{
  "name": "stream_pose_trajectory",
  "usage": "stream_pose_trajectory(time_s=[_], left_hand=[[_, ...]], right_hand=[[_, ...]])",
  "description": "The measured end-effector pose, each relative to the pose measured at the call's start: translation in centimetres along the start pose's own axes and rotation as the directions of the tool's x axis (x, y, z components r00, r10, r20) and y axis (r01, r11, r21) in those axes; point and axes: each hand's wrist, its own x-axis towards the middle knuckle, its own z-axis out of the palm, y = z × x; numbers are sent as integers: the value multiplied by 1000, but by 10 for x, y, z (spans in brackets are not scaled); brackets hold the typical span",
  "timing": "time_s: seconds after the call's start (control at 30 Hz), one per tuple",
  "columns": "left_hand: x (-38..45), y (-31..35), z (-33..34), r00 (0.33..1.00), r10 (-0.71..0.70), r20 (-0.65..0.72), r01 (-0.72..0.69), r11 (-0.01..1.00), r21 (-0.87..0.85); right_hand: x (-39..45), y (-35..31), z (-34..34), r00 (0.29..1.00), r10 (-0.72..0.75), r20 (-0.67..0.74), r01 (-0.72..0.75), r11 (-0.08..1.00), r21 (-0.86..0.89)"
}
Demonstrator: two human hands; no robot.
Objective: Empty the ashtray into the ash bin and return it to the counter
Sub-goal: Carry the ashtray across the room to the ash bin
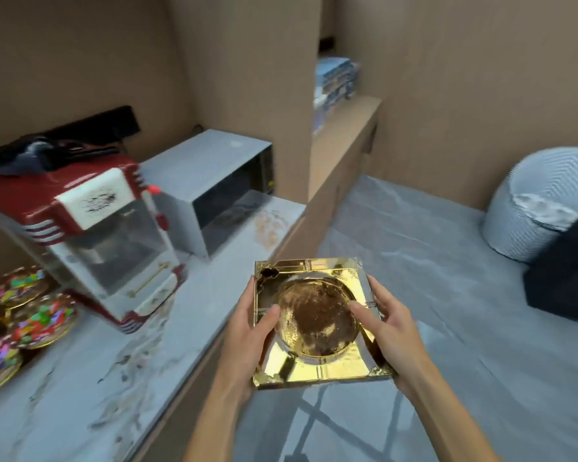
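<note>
A square golden ashtray [317,365] with brown ash in its round bowl is held level in front of me, past the counter's edge and over the floor. My left hand [251,331] grips its left side with the thumb on the bowl's rim. Gripping the right side is my right hand [386,331], thumb also on the rim. The pale marble counter [90,388] lies to the left. I cannot pick out an ash bin for certain.
On the counter stand a red and white popcorn machine [111,241], a grey microwave [214,185] and gold dishes of wrapped sweets [37,321]. At the right are a white woven basket [541,201] and a black box [568,278] on the floor.
</note>
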Motion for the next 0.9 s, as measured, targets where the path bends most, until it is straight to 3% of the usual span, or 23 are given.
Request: stream_pose_trajectory(time_s=[0.37, 0.57, 0.9], left_hand=[[-46, 2, 170, 948, 11, 318, -18, 1000, 18], [-45, -1, 252, 884, -8, 468, -37, 996, 87], [-16, -4, 402, 766, -76, 639, 20, 995, 94]], right_hand=[[-90, -5, -163, 958, -49, -283, 49, 999, -6], [-118, 3, -230, 873, -67, -484, 63, 998, -24], [-115, -4, -344, 742, -89, -665, 66, 996, -59]])
